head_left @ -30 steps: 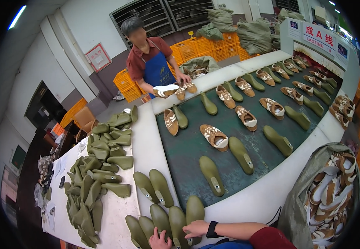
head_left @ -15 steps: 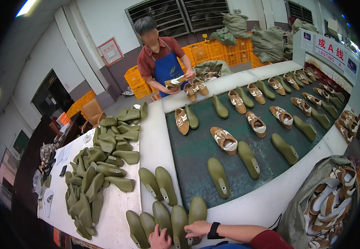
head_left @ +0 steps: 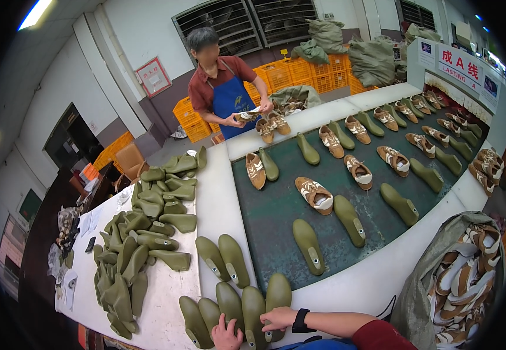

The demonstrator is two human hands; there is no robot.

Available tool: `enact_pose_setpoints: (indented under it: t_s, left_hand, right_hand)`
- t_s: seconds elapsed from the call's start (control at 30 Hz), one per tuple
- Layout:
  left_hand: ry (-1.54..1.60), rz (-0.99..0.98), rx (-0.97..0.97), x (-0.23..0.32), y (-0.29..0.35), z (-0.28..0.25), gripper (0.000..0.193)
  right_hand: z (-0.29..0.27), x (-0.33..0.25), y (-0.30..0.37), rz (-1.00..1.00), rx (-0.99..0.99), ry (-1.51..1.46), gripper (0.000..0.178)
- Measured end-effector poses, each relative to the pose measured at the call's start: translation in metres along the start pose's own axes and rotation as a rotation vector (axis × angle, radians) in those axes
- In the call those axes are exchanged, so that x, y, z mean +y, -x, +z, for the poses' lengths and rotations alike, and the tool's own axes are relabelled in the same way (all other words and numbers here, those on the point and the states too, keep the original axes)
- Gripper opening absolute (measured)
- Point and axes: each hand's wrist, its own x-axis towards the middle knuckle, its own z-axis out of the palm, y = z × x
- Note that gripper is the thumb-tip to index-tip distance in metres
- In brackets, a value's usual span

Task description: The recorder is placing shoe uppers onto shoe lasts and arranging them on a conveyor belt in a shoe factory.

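While a row of green lasts lies at the near edge of the belt, both hands are laid on it: the right hand rests flat, fingers apart, on the two lasts nearest the belt, and the left hand is pressed with loose fingers against a last toward the row's middle; nothing is clamped by either. Two more lasts are set just beyond the row, beside the belt's near left corner. On the belt itself, single lasts and finished-looking brown-and-white shoes are already spread out in pairs running away to its far end, so much of the laying-out appears done. A large heap of lasts is left on the white table to the belt's left, and a sack of shoe uppers stands at the belt's near right, so plenty seems left to feed. At the belt's far left corner a shoe is handled by another person.
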Motion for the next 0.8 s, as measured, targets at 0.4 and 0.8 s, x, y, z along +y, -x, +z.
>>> enact_pose_setpoints:
  t_s: [0.4,0.8]
  left_hand:
    - [-0.02,-0.014,-0.026,-0.0004,-0.0005,0.0013,0.036]
    - [0.006,0.012,-0.015,-0.0017,-0.005,0.003,0.04]
  right_hand:
    - [-0.0001,0.0011,-0.002,-0.004,-0.004,-0.007,0.04]
    - [-0.0015,-0.0006,-0.0003,-0.002,-0.003,-0.022,0.04]
